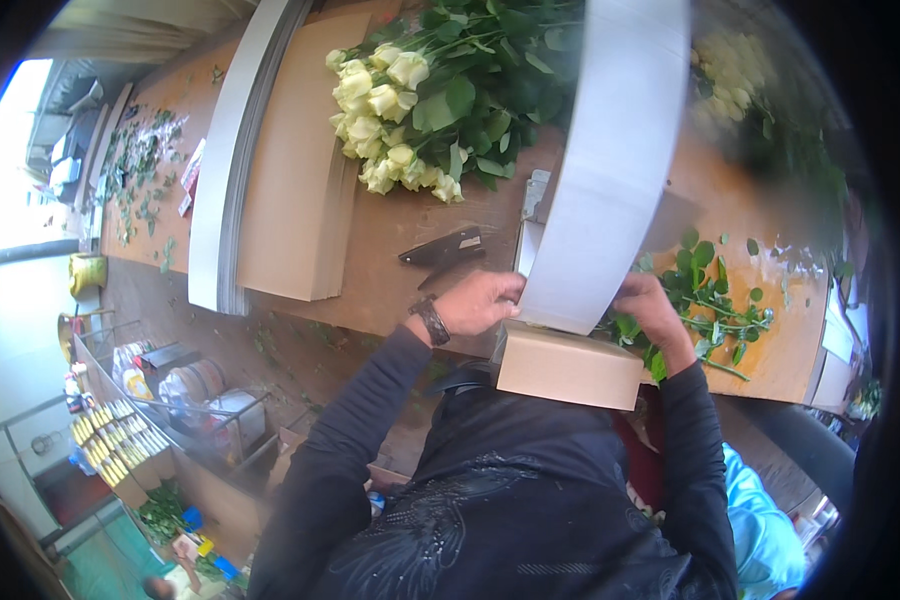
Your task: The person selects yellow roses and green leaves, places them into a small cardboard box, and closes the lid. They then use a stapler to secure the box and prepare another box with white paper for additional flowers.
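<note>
A long strip of cardboard (610, 170), white on its upper face, stands up in front of me. Its near end is bent into a brown flap (568, 368) against my body. My left hand (478, 302), with a dark bracelet at the wrist, is closed at the strip's left edge by the fold. On the right edge, my right hand (652, 312) grips the strip with curled fingers, their tips partly hidden behind it. A black stapler-like tool (444, 246) lies on the table (390, 225) beyond my left hand.
Cream roses (382, 105) with leafy stems lie at the back. Stacked cardboard sheets (295, 170) overhang the table's left part. Cut green stems (715, 300) lie on the right. At lower left stands a wire-framed cart (215, 410) with bottles; a turquoise garment (760, 520) shows lower right.
</note>
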Available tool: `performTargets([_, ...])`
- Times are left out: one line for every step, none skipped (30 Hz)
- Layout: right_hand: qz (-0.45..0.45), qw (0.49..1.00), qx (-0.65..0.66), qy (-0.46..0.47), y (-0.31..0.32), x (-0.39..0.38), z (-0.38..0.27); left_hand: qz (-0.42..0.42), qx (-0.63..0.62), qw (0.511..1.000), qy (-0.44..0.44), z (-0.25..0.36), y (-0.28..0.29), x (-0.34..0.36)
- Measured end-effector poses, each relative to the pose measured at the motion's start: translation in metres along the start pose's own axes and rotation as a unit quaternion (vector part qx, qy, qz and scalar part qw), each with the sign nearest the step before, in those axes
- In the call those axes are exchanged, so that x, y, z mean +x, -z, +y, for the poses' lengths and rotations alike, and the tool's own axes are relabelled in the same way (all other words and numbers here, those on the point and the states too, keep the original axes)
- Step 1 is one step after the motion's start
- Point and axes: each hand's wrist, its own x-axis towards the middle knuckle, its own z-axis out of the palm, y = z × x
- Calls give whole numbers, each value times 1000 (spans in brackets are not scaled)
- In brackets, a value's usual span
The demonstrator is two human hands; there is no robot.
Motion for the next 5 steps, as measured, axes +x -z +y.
performTargets([69, 997, -43, 15, -12, 5, 6, -2, 78, 997, 3, -10, -6, -4])
performTargets([58, 985, -129, 99, -14, 6, 7, -5, 153, 988, 13, -20, -13, -7])
performTargets([72, 963, -225, 132, -16, 10, 6, 7, 197, 980, 23, -28, -22, -10])
performTargets([74, 933, -306, 172, -21, 19, 5, 2, 248, 968, 34, -35, -28, -10])
performTargets([65, 930, -318, 174, -17, 22, 0, -8, 300, 953, 53, -43, -32, -10])
